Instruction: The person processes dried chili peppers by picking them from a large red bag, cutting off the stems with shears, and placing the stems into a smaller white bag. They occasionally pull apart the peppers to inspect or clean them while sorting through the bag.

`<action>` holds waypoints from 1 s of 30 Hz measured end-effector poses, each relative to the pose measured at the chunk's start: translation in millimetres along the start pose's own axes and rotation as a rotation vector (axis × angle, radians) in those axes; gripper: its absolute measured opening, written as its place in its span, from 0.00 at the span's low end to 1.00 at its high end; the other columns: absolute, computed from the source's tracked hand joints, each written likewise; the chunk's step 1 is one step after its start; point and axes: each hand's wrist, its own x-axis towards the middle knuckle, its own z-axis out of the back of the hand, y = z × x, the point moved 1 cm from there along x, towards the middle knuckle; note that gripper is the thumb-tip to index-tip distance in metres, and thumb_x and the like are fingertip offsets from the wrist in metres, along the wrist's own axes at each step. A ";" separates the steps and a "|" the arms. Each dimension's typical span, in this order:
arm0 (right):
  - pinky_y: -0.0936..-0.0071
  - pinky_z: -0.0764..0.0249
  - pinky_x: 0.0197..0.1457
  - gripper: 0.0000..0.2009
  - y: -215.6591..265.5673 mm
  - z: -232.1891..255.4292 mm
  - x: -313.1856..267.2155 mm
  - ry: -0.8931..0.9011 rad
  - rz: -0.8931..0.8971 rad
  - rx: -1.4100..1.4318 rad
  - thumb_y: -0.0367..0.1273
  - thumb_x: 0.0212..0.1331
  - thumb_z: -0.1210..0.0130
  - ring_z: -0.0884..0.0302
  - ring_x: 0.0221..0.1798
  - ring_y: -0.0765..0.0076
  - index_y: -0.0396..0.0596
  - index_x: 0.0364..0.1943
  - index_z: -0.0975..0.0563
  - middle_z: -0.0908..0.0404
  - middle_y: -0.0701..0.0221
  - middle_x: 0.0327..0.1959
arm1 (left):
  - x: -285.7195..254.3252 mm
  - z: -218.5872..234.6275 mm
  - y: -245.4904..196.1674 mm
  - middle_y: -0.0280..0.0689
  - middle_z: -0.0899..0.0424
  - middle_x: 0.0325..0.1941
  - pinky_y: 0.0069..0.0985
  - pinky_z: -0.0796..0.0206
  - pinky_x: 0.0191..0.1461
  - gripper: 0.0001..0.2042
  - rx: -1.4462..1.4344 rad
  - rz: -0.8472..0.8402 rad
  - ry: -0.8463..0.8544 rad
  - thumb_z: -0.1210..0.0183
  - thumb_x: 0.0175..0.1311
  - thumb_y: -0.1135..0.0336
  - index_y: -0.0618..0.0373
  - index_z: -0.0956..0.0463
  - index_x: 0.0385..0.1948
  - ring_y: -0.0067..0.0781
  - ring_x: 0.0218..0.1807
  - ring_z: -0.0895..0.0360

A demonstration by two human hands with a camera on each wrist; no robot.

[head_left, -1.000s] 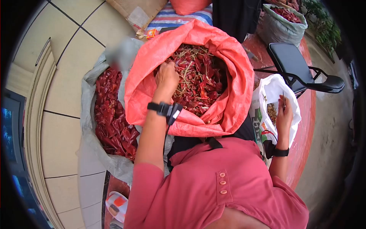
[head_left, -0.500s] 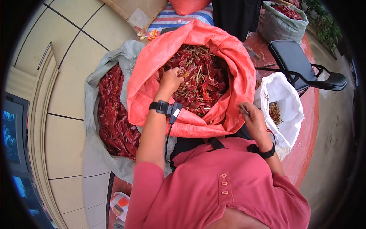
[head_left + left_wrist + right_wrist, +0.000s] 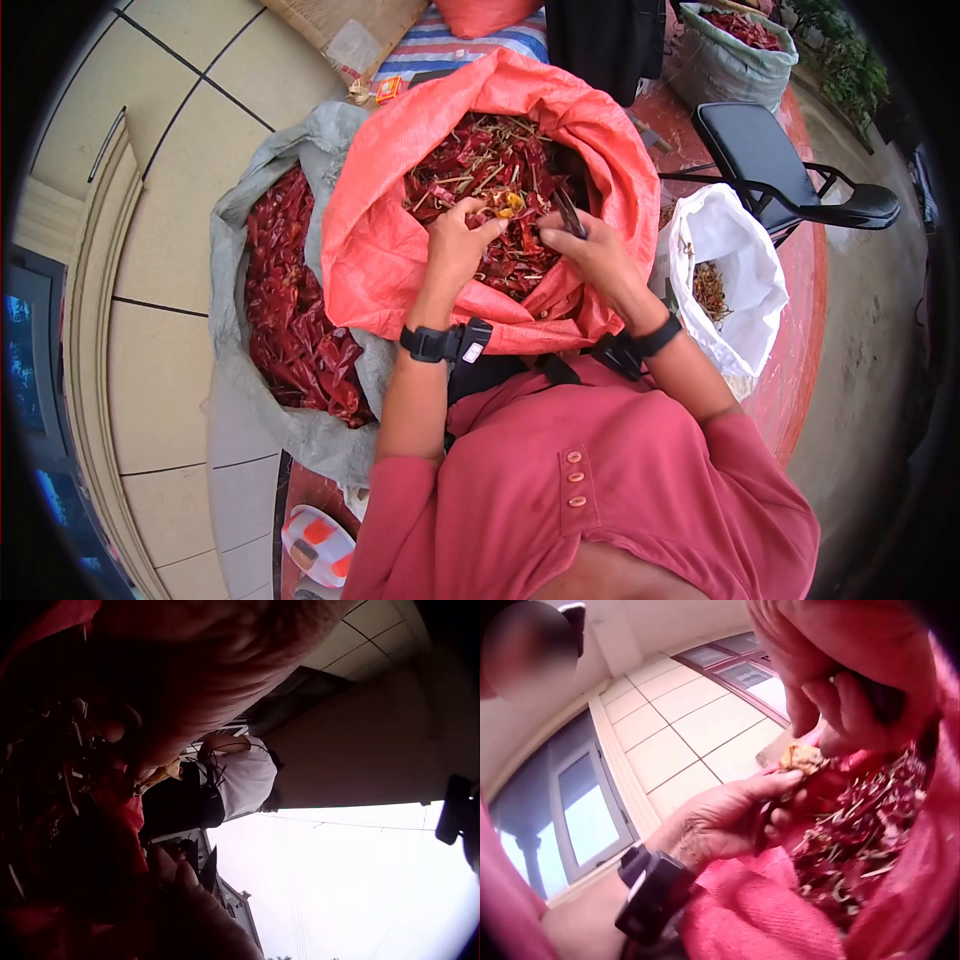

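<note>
My left hand pinches a dried red chilli by its yellowish stem end, over the open orange-red sack of chillies and stems. Just to its right, my right hand grips a thin dark tool, whose tip is close to that chilli. In the right wrist view the left hand holds the chilli up to the right hand's curled fingers. The left wrist view is dark; it shows the right hand with the tool's dark blade.
A grey sack of red chillies lies open at the left. At the right stands a white bag holding stems, behind it a black chair. Another filled sack stands at the back right. Tiled floor lies to the left.
My right hand has moved from the white bag leftwards to over the orange sack, tool still in it. My left hand has lifted a chilli out of the pile and met it.
</note>
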 end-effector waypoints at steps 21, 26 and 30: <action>0.89 0.36 0.29 0.07 3.2 -39.8 9.7 0.078 -0.004 0.423 0.28 0.64 0.45 0.28 0.29 0.88 0.47 0.45 0.24 0.20 0.77 0.34 | -35.3 -13.5 2.6 0.29 0.22 0.31 0.16 0.32 0.35 0.11 -0.862 0.223 0.068 0.38 0.63 0.65 0.58 0.25 0.42 0.19 0.32 0.24; 0.87 0.48 0.20 0.05 -5.6 -36.9 10.6 0.091 -0.080 0.347 0.31 0.65 0.45 0.40 0.19 0.90 0.49 0.42 0.23 0.26 0.82 0.24 | -36.3 -11.9 9.6 0.29 0.21 0.34 0.15 0.34 0.35 0.15 -0.775 0.155 0.082 0.36 0.61 0.65 0.57 0.26 0.47 0.16 0.33 0.25; 0.85 0.55 0.17 0.04 -6.4 -39.6 14.0 0.054 -0.051 0.370 0.34 0.66 0.46 0.49 0.14 0.90 0.51 0.39 0.23 0.34 0.85 0.17 | -38.3 -15.0 6.1 0.31 0.21 0.42 0.15 0.31 0.41 0.19 -0.574 -0.079 0.069 0.36 0.60 0.67 0.57 0.27 0.52 0.15 0.38 0.25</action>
